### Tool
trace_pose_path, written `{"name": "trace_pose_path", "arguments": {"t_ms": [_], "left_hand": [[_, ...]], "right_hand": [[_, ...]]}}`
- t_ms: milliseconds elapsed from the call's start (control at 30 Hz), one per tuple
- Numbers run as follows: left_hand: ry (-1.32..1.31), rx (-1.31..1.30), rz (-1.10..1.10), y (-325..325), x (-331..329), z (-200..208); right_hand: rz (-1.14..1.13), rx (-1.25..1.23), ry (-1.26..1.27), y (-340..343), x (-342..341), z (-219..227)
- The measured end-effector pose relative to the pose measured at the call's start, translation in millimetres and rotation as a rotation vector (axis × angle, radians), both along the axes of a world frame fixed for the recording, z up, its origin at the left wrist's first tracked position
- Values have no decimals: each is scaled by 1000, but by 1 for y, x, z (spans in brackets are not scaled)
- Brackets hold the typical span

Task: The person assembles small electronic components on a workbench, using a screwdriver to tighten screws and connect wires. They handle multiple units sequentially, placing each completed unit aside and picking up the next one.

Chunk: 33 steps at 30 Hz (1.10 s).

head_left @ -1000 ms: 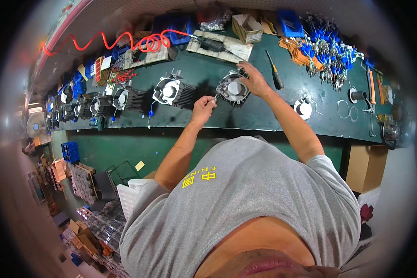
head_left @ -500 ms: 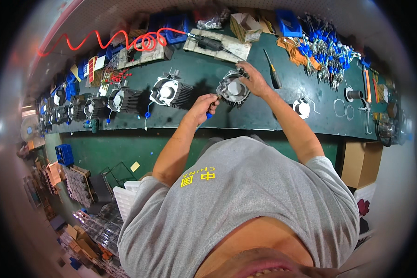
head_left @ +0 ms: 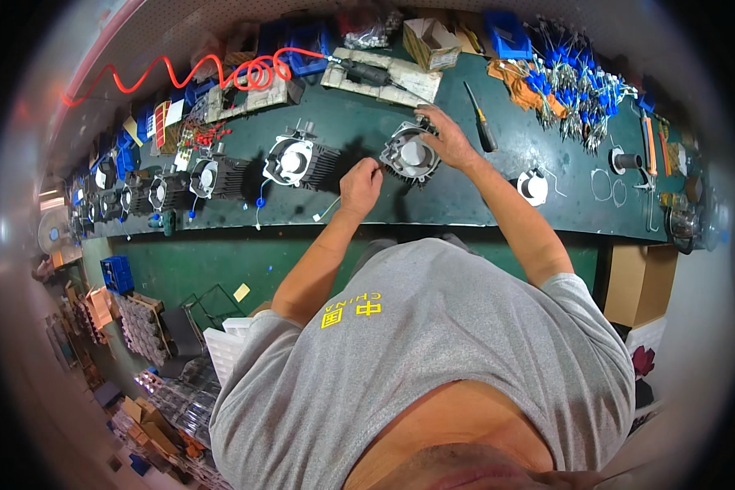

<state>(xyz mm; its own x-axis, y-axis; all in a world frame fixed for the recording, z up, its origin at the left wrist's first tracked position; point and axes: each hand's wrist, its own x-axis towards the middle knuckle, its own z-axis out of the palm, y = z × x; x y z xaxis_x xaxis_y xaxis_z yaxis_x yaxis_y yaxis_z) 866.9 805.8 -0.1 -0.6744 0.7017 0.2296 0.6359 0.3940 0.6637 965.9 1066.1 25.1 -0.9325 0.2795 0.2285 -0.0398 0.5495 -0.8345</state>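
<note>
Grey metal housing point(head_left: 400, 153): right hand point(head_left: 451, 140), half-spread, clasps upper-right corner; left hand point(head_left: 360, 187) pressed together, grasp hidden; open carton point(head_left: 443, 60), contents unclear.

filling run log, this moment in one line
right hand: holding finned housing | left hand: curled beside it | screwdriver: on bench

Free to pass on the right over bare tabletop point(head_left: 532, 147) between screwdriver point(head_left: 487, 135) and white-faced round part point(head_left: 533, 188); blocked to the left by right forearm point(head_left: 510, 208) and held housing point(head_left: 410, 153), far right by bundled wires point(head_left: 578, 82), farther left by a row of finned housings point(head_left: 297, 160).
</note>
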Motion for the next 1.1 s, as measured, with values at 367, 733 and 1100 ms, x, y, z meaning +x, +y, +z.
{"name": "trace_pose_path", "arguments": {"t_ms": [367,733,1100], "left_hand": [[-1322,108,160,1,-23,1],[-1602,-32,7,0,-39,5],[-1676,-27,-140,6,-32,10]], "right_hand": [[9,9,-11,-1,-1,-3],[21,21,6,-2,-3,4],[26,35,69,1,-3,-10]]}}
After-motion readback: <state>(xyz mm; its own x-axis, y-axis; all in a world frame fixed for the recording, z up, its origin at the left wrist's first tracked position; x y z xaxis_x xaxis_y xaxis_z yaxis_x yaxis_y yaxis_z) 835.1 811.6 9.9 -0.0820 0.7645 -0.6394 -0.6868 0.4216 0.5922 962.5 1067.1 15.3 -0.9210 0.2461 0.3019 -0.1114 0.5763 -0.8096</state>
